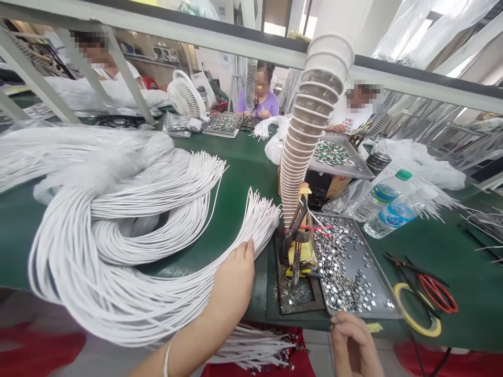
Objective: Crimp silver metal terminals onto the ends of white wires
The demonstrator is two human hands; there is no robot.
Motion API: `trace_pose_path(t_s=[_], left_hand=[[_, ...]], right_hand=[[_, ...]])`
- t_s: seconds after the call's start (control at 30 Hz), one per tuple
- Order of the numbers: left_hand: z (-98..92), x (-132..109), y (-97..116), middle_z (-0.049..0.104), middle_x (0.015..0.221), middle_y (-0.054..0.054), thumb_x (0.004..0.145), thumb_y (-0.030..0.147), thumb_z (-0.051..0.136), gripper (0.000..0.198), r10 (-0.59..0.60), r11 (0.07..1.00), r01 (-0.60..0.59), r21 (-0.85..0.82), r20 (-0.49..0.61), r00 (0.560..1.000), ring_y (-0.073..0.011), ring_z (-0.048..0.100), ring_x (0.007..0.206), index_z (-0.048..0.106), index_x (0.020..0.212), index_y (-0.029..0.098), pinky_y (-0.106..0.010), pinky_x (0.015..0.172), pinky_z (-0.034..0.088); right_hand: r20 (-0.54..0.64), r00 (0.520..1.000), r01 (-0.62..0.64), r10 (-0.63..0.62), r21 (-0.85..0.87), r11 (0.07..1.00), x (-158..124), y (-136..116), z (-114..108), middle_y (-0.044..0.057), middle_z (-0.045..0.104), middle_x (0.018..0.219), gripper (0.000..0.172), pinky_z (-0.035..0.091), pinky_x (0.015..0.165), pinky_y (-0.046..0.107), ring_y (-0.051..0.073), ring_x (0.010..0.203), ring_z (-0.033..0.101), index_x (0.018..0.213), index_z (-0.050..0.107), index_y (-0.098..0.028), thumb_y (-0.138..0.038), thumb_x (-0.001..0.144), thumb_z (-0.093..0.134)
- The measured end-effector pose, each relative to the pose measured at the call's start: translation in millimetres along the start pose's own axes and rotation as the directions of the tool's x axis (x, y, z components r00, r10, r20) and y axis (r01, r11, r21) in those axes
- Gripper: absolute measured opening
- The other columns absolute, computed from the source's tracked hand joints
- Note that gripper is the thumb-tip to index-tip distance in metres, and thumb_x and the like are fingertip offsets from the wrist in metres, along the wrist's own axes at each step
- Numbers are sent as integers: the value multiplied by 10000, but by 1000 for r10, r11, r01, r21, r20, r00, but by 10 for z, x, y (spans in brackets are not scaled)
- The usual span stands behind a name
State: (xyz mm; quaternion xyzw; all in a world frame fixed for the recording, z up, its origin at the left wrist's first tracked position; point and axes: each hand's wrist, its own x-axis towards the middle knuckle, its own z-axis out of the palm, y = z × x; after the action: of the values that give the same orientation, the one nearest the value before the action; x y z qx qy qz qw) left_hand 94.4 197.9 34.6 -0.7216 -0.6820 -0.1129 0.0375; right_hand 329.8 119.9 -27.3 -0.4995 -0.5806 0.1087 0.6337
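My left hand point(234, 275) lies over the near side of a large bundle of white cables point(153, 290), its fingers together and curled onto the strands near their cut ends; the thumb is hidden. My right hand point(352, 343) is at the front edge, just below a grey tray point(387, 285) of small metal-looking pieces point(346, 272). Its thumb and forefinger are pinched together; whatever is between them is too small to name. Between the hands stands a yellow and black bench fixture point(301, 256) with a ribbed extraction hose point(301, 131) above it.
Pliers with red handles point(436, 290) and a roll of yellow tape point(418, 319) lie at right. Two water bottles point(396, 212) stand behind the tray. More white cables point(255, 348) with dark ends rest below the table edge. Several co-workers sit across the green table point(247, 162).
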Motion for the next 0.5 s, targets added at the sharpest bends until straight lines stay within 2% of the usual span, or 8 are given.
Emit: trace_pose_path(t_s=[0.07, 0.2, 0.27, 0.37, 0.5], left_hand=[[-73, 27, -58, 806, 1174, -143, 916, -75, 537, 487, -10, 999, 9, -40, -9, 1000, -286, 791, 1001, 699, 1326, 129, -369, 888, 638], [-237, 95, -140, 773, 1092, -158, 968, 23, 552, 325, -58, 992, 51, -114, -58, 997, -346, 755, 1046, 684, 1250, 119, -456, 924, 614], [-326, 145, -182, 746, 1023, -146, 1023, 121, 534, 214, -78, 985, 66, -160, -70, 995, -350, 756, 965, 678, 1180, 122, -446, 832, 619], [-479, 201, -253, 701, 926, -77, 1067, 227, 490, 175, -72, 968, 52, -245, -75, 995, -299, 747, 851, 654, 1016, 192, -378, 740, 604], [-714, 109, -303, 675, 924, -34, 1088, 291, 446, 195, -60, 930, 18, -367, -106, 993, -236, 708, 826, 595, 976, 235, -311, 754, 576]], right_hand=[[-33, 998, -45, 44, -40, 998, -9, -14, 1, 95, 748, 882, 103, 665, 636, 460, 326, 761, 767, 916, 731, -297, -196, 892, 735], [-91, 993, -79, 72, -69, 994, -18, -28, 40, 86, 745, 845, 67, 660, 612, 500, 352, 725, 768, 864, 716, -320, -260, 888, 736], [-113, 992, -62, 56, -47, 997, -12, -26, 62, 81, 741, 822, 62, 660, 602, 486, 337, 699, 765, 850, 713, -310, -263, 888, 728], [-132, 991, -41, 37, -27, 999, -11, -20, 82, 85, 743, 800, 58, 658, 573, 476, 333, 673, 759, 845, 711, -304, -262, 880, 729], [-115, 991, -72, 66, -48, 996, -20, -10, 72, 88, 751, 812, 55, 653, 574, 495, 351, 689, 763, 846, 715, -322, -289, 888, 728]])
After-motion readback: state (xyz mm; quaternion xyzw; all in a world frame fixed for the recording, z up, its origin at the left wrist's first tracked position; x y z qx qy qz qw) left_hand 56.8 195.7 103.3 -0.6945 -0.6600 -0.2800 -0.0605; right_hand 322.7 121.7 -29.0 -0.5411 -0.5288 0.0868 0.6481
